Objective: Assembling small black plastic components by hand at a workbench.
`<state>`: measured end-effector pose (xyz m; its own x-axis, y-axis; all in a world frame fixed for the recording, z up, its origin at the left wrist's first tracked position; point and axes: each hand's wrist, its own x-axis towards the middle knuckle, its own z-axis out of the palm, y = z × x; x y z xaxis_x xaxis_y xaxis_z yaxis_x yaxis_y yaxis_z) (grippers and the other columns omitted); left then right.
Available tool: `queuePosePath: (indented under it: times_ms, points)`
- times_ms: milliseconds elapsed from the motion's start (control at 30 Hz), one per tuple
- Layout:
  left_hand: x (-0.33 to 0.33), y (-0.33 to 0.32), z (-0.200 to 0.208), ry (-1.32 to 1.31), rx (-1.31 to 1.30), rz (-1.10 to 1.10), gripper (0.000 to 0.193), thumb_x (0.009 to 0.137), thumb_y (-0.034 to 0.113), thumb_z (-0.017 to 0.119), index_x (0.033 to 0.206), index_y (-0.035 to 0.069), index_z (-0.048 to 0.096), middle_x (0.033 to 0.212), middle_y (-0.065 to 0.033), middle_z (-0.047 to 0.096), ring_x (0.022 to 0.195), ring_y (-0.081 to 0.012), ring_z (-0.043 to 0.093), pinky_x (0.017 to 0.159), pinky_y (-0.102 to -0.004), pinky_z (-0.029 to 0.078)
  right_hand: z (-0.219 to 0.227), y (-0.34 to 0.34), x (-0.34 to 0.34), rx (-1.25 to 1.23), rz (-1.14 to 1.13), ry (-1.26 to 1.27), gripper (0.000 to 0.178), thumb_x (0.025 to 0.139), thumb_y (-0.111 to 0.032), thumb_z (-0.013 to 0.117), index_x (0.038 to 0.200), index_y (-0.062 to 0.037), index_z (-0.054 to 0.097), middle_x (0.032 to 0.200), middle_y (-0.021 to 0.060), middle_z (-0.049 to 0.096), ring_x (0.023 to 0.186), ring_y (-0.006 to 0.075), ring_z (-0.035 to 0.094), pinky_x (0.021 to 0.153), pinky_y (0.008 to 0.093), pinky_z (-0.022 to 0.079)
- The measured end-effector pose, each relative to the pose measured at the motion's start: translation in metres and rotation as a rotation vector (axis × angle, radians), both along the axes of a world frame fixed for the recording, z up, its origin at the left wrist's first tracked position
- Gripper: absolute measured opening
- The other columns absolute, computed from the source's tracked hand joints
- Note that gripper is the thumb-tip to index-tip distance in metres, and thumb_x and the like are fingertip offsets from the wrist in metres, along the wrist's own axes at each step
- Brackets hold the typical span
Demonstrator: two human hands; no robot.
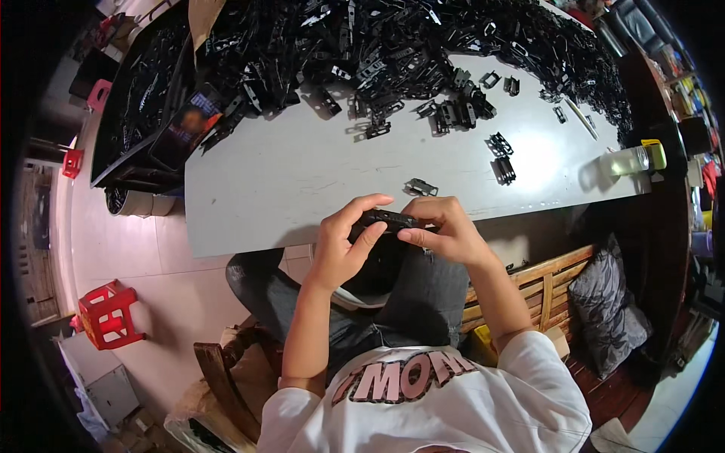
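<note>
Between my two hands is a small black slotted part [389, 220], held just off the near edge of the white table, above my lap. My left hand [349, 240] pinches its left end between thumb and fingers. The right end sits in the thumb and bent fingers of my right hand [444, 230], which partly hide it. Just beyond my hands, a similar black part [421, 186] lies alone on the table [302, 174]. Farther right, a small stack of black parts [504, 171] stands near another loose one [499, 143].
A large heap of black parts [423, 45] covers the table's far side. At the left leans a phone [185, 124] by a black bin [136, 143]. A bottle with a yellow cap [628, 161] is at the right edge. A red stool [109, 315] stands on the floor.
</note>
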<state>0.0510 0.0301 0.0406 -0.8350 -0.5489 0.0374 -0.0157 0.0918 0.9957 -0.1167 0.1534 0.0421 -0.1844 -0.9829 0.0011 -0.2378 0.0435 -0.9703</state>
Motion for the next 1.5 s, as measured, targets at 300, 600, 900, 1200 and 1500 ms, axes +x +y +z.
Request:
queuePosePath:
  times_ms: [300,600,900,1200,1500]
  points:
    - [-0.010,-0.045,-0.009,0.017,0.233,0.424,0.019,0.089,0.015,0.061,0.073,0.005,0.056,0.064,0.0055,0.049,0.053,-0.0026,0.045,0.045,-0.0171,0.032,-0.010,-0.036,-0.084,-0.021,-0.562,0.851,0.019,0.085,0.000,0.053,0.099,-0.0001,0.065,0.087,0.0155,0.060,0.067,0.0281,0.059,0.061,0.0346,0.046]
    - [-0.067,-0.115,-0.014,-0.386,-1.051,0.377,0.027,0.070,-0.005,0.062,0.095,0.006,0.057,0.093,-0.0151,0.055,0.074,-0.0287,0.062,0.061,-0.0405,0.050,-0.017,-0.039,-0.082,0.153,-0.659,1.024,0.012,0.078,-0.009,0.067,0.080,0.0005,0.060,0.089,0.0152,0.056,0.075,0.0351,0.058,0.065,0.0405,0.047]
    - [-0.059,-0.112,-0.001,-0.381,-1.088,0.336,0.022,0.073,0.003,0.065,0.093,0.006,0.056,0.092,-0.0087,0.057,0.077,-0.0277,0.064,0.062,-0.0408,0.051,-0.020,-0.011,-0.067,-0.091,-0.677,0.390,0.039,0.081,0.002,0.060,0.119,-0.0043,0.053,0.084,0.0077,0.058,0.069,0.0161,0.054,0.063,0.0269,0.045]
    - [-0.010,-0.043,-0.009,-0.153,-0.246,0.230,0.024,0.075,0.004,0.066,0.098,0.005,0.057,0.082,-0.0086,0.065,0.078,-0.0213,0.065,0.070,-0.0293,0.050,-0.021,0.024,-0.046,0.063,-0.647,0.982,0.024,0.074,-0.005,0.069,0.096,-0.0006,0.062,0.090,0.0126,0.058,0.077,0.0306,0.058,0.072,0.0357,0.047]
    - [0.000,-0.018,-0.009,-0.224,-0.280,0.194,0.025,0.076,0.003,0.067,0.100,0.004,0.059,0.081,-0.0073,0.064,0.078,-0.0133,0.062,0.072,-0.0266,0.047,0.000,-0.008,-0.002,-0.047,-0.456,0.867,0.027,0.071,-0.006,0.071,0.097,-0.0051,0.062,0.089,0.0104,0.058,0.079,0.0304,0.058,0.067,0.0368,0.048]
